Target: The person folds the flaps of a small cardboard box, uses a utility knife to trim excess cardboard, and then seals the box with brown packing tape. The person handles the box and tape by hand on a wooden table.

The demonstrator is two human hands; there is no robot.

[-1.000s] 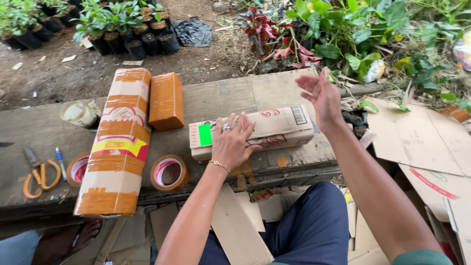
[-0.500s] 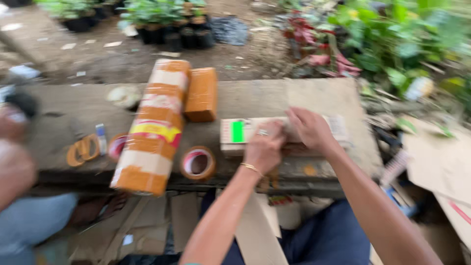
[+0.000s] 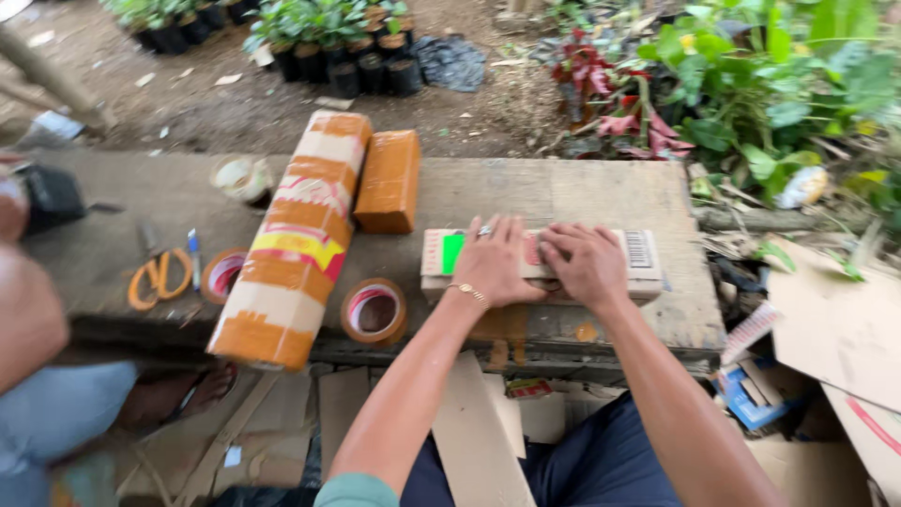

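R hand (image 3: 584,266) now on box (image 3: 542,264), lengthwise L-R

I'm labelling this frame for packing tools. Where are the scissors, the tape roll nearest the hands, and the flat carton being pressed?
scissors (image 3: 155,277), head view, orange handle loops.
tape roll (image 3: 374,313), head view, its ring wall.
flat carton (image 3: 641,253), head view, bare right end.

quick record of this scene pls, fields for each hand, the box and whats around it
left hand: flat, palm down on the box, ring and bracelet on it
right hand: flat on the same box, beside the left
box: long pale carton with a green label, lying on the bench
bench: worn plank
nearby: tape roll, long taped parcel, small taped parcel, orange scissors
background: potted plants
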